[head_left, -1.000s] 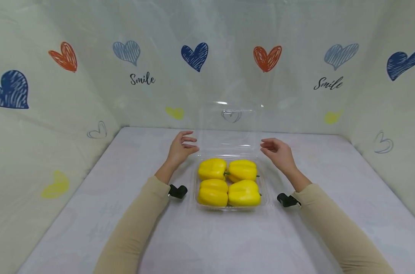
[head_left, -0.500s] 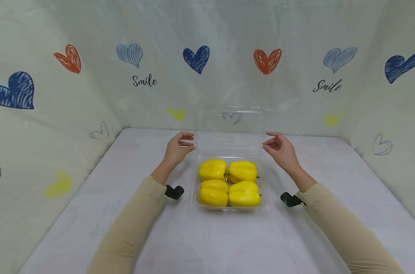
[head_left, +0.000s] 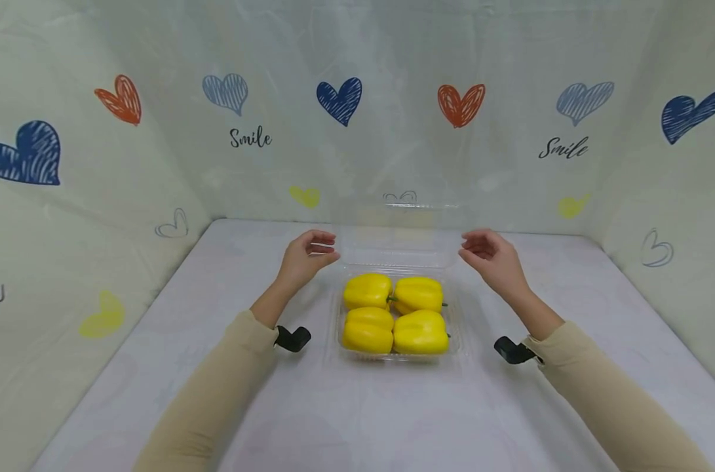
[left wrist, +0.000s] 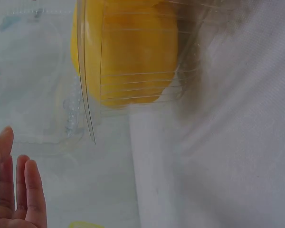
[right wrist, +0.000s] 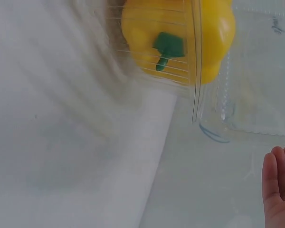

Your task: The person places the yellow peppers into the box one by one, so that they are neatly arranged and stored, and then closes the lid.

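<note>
A clear plastic clamshell box [head_left: 459, 334] stands on the table with several yellow bell peppers [head_left: 421, 332] packed inside. Its transparent lid [head_left: 392, 255] is raised and tilted at the back hinge. My left hand [head_left: 304, 259] is beside the lid's left edge, fingers loosely bent. On the other side, my right hand [head_left: 494, 262] is by the lid's right edge in a similar pose. Neither hand visibly grips anything; whether fingertips touch the lid is hard to tell. In the right wrist view, a green stem [right wrist: 168, 47] shows through the box's ribbed wall.
The white-covered table [head_left: 392, 419] extends around the box. Behind it hangs a pale sheet [head_left: 398, 39] printed with hearts and "Smile" lettering, which also runs along both sides. Black wrist-camera mounts [head_left: 293, 339] stick out from both sleeves.
The lid's top edge has come down and toward me, looking wider. Both hands have drawn slightly outward, the right more clearly. The peppers and box base have stayed put.
</note>
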Action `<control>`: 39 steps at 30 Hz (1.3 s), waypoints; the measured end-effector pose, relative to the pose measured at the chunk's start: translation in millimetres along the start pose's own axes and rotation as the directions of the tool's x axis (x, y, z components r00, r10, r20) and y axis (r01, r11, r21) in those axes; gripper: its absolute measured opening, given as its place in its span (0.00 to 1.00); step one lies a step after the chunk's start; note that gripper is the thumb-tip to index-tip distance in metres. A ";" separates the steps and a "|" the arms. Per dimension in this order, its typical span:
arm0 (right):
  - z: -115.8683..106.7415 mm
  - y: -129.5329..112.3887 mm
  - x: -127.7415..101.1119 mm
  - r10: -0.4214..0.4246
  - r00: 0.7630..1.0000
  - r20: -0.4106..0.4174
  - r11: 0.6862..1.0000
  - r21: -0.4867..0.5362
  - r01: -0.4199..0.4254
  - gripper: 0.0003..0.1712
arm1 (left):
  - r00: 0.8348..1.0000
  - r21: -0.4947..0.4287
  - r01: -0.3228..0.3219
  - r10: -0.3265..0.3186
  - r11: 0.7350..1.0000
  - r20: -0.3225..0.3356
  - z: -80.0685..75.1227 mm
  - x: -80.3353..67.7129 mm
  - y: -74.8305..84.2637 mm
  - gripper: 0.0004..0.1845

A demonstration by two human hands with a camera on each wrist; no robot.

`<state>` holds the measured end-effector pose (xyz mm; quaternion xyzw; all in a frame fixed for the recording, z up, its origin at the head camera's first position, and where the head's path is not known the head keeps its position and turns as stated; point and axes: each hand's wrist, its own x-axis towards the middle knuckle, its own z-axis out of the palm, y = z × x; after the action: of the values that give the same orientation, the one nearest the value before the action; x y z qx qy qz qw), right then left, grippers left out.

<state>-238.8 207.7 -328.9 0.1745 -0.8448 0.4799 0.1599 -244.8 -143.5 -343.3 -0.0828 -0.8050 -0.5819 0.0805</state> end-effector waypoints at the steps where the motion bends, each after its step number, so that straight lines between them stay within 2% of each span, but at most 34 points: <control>1: -0.8 -0.4 -1.6 -0.002 1.000 0.002 1.000 0.004 0.002 0.16 | 1.000 0.002 0.003 -0.003 1.000 0.004 -0.6 -1.6 0.0 0.20; 8: -4.9 1.4 -13.2 -0.038 0.999 0.030 0.993 0.111 0.034 0.11 | 0.999 0.008 0.015 -0.015 1.000 0.052 -4.8 -14.6 -0.8 0.18; 11: -5.8 2.3 -18.3 -0.036 0.998 0.044 0.989 0.143 0.029 0.12 | 0.997 0.013 0.020 -0.020 1.000 0.071 -5.9 -20.7 -1.3 0.18; 17: -6.7 1.2 -30.1 0.019 0.997 0.070 0.996 0.088 -0.025 0.17 | 0.993 0.031 0.047 -0.050 0.998 0.103 -7.2 -32.9 -3.3 0.18; 23: -7.8 3.1 -41.5 0.063 0.994 0.086 0.998 0.002 -0.064 0.15 | 0.986 0.071 0.064 -0.074 0.995 0.149 -10.8 -42.2 -6.8 0.18; 25: -8.1 4.4 -44.7 0.056 0.994 0.099 0.998 -0.006 -0.055 0.13 | 0.983 0.071 0.053 -0.064 0.996 0.173 -12.6 -45.7 -7.9 0.17; 26: -8.7 0.4 -46.7 0.046 0.993 0.107 0.999 -0.010 -0.045 0.12 | 0.981 0.071 0.048 -0.061 0.996 0.184 -13.6 -49.3 -3.6 0.17; 31: -9.9 5.0 -53.7 0.002 0.985 0.173 1.000 0.017 -0.005 0.09 | 0.972 0.066 0.029 -0.043 0.997 0.230 -16.5 -56.2 -6.8 0.15; 35: -9.2 15.7 -57.7 -0.003 0.974 0.226 1.000 0.017 -0.001 0.09 | 0.958 0.062 0.065 -0.080 0.996 0.275 -18.7 -58.7 -13.4 0.17; 39: -9.3 20.6 -61.8 -0.007 0.964 0.267 1.000 0.001 0.007 0.09 | 0.924 0.036 0.154 -0.157 0.987 0.348 -19.9 -62.8 -15.1 0.22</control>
<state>-192.2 234.4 -366.9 0.2403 -0.8580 0.4516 0.0464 -186.4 -169.6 -365.2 -0.1205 -0.8129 -0.5591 -0.1099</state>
